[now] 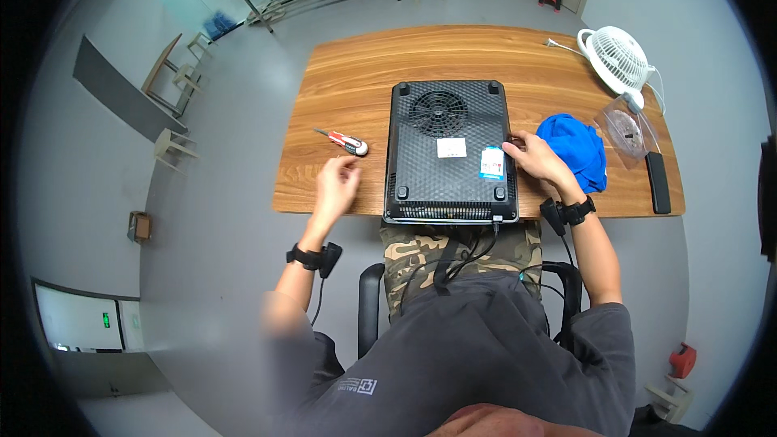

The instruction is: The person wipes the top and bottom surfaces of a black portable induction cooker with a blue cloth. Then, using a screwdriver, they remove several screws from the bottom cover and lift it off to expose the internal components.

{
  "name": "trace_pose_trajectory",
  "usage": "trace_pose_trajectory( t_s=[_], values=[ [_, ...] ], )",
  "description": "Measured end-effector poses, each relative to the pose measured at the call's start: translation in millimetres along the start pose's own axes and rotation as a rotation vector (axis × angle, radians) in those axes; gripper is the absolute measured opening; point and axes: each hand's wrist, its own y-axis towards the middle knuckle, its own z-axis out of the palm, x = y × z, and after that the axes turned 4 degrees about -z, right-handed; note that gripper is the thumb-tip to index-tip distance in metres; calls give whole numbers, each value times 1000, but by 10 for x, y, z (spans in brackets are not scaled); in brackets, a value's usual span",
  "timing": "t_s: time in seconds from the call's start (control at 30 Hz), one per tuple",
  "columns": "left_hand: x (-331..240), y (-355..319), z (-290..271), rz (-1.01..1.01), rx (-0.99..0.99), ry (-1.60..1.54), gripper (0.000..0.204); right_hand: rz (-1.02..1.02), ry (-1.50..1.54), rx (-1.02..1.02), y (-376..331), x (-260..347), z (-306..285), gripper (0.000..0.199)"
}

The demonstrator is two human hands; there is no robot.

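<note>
An induction cooker [417,166] with a black textured base lies upside down near the table's front edge. Its round fan grille, four feet and two labels face up, and a black cord leaves its near side. My right hand [538,158] grips the cooker's right edge, thumb on the base; the other fingers are partly hidden. To the left of the cooker, my left hand [337,184] hovers low over the tabletop, fingers loosely bent and apart, holding nothing I can see. Just beyond it lies a screwdriver [348,142] with a red, white and black handle, its shaft pointing left.
Beside my right hand is a crumpled blue cloth [576,150]. Farther right are a clear plastic box [627,131], a white fan [619,61] and a black power strip [659,183]. All rest on the wooden table [356,73]. The cord hangs over my lap.
</note>
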Motion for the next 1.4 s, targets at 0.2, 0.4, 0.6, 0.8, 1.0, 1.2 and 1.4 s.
trace_pose_trajectory(
  t_s=[0.2, 0.4, 0.6, 0.8, 1.0, 1.2, 1.4],
  values=[
    [-496, -125, 351, 11, 149, -25, 56, 63, 99, 46, -92, 233, -59, 52],
    [-626, -136, 429, -146, 201, -24, 65, 75, 285, 95, -217, 363, -84, 57],
    [-854, -20, 448, -145, 240, -12, 66, 89, 246, 130, -164, 304, -186, 71],
    [-1108, 78, 677, -104, 258, -46, 68, 81, -63, 88, -223, 306, -456, 84],
    [-1448, 126, 767, -150, 425, 6, 69, 116, -93, 2, -400, 233, -626, 83],
    [-1408, 14, 976, -24, 465, -41, 96, 133, -79, -43, -484, 195, -694, 82],
    [-1490, -106, 1014, 91, 382, 227, 103, 123, -133, -76, -485, 178, -610, 83]
  ],
)
